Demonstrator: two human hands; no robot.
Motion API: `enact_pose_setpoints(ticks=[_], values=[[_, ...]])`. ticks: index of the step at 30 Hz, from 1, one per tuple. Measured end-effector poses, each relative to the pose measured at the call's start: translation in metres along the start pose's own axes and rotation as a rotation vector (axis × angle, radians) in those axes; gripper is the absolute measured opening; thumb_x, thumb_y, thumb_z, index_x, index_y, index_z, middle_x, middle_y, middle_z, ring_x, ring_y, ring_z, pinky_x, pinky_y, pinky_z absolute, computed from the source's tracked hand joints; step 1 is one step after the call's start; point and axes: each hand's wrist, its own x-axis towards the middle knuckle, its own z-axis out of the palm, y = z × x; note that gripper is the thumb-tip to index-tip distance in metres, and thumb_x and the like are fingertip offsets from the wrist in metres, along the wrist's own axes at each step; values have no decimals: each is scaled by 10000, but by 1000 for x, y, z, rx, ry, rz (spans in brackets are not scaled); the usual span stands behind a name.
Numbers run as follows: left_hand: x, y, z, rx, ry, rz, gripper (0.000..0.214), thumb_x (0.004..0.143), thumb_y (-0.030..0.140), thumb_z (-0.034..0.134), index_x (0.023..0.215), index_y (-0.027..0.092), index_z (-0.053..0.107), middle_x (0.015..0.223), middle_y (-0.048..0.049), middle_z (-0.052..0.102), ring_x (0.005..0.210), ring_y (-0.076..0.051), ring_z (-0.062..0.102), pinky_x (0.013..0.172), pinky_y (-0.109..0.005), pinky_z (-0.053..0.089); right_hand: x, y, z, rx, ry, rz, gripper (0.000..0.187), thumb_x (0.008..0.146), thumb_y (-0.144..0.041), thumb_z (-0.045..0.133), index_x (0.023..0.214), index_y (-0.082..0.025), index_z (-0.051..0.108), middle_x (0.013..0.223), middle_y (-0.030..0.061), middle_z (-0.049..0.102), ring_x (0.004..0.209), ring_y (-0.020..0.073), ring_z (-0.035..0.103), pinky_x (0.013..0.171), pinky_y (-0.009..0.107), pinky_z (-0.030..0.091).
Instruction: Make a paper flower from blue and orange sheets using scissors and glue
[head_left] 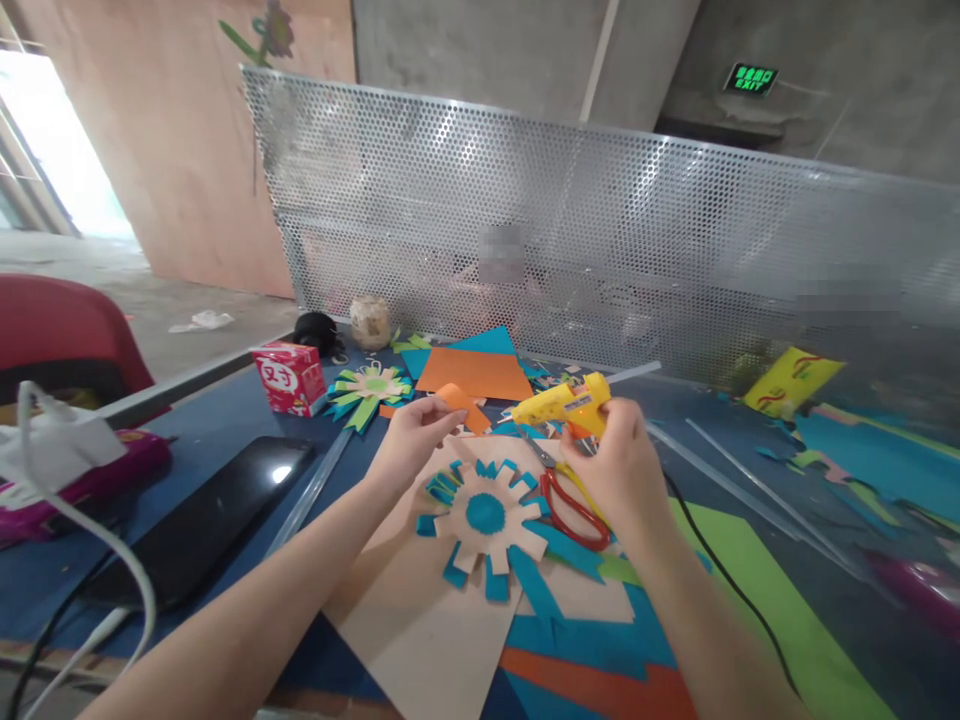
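Between the fingers of my left hand (420,430) is a curled orange paper strip (465,405). My right hand (611,450) grips a yellow hot glue gun (559,405), its nozzle pointing left toward the strip; a clear glue stick (636,372) pokes out of its back. Below my hands, a paper flower (465,535) with pale petals, blue tips and a blue centre (486,513) rests on a pale paper sheet (427,630). Scissors (576,510) with red and yellow handles lie beside the flower, under my right hand, partly hidden.
At the left are a black phone (217,510), a white charger (56,450) with cables, and a red box (290,380). Another paper flower (373,388) lies behind. Orange sheets (474,370), green paper (757,590) and glue sticks (720,480) surround the work. A perforated metal panel (450,190) stands at the back.
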Motion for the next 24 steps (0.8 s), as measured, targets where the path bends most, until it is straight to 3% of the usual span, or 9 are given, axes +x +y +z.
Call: enact_pose_setpoints(ticks=[4, 8, 11, 15, 18, 21, 24], values=[[1, 0, -1, 32, -5, 30, 219, 625, 346, 657, 607, 156, 549, 546, 10, 569, 503, -87, 486, 446, -195, 349, -1, 10, 4, -54, -53, 100, 263, 719, -296, 513, 907, -177, 374, 837, 91, 487, 743, 238, 530, 596, 327, 449], [2, -1, -1, 116, -15, 56, 205, 647, 362, 638, 638, 163, 586, 584, -2, 593, 511, -98, 498, 458, -210, 369, 2, 29, 6, -6, -210, 395, 308, 658, -330, 555, 873, -178, 395, 857, 104, 515, 776, 255, 538, 622, 336, 437], [-2, 1, 0, 214, -159, 175, 176, 653, 352, 641, 693, 182, 659, 800, -50, 646, 689, -151, 569, 513, -224, 410, 7, 39, 4, 146, -349, 654, 293, 630, -362, 571, 813, -189, 423, 828, 96, 564, 774, 247, 559, 631, 315, 428], [-6, 7, 9, 255, -393, 287, 133, 663, 332, 640, 673, 213, 699, 1037, -70, 604, 922, -218, 557, 610, -246, 456, 14, 40, -1, 308, -426, 795, 257, 626, -385, 564, 767, -191, 471, 818, 80, 605, 784, 246, 574, 657, 308, 410], [3, 11, 22, 181, -498, 315, 131, 668, 325, 638, 668, 211, 701, 1005, -65, 613, 861, -198, 576, 669, -262, 464, 16, 36, -4, 413, -410, 834, 277, 607, -395, 574, 773, -187, 496, 820, 70, 616, 786, 244, 577, 659, 302, 405], [19, 16, 42, 186, -601, 242, 168, 638, 348, 657, 678, 189, 698, 931, -69, 637, 690, -167, 580, 535, -251, 449, 17, 36, -7, 468, -390, 852, 275, 598, -400, 571, 757, -187, 503, 759, 53, 623, 704, 222, 581, 603, 288, 409], [28, 24, 66, 139, -655, 132, 193, 585, 353, 697, 621, 164, 676, 641, -34, 631, 459, -105, 485, 433, -237, 390, 19, 40, -9, 524, -356, 879, 258, 607, -395, 559, 749, -188, 501, 647, 23, 603, 591, 191, 566, 533, 271, 413]])
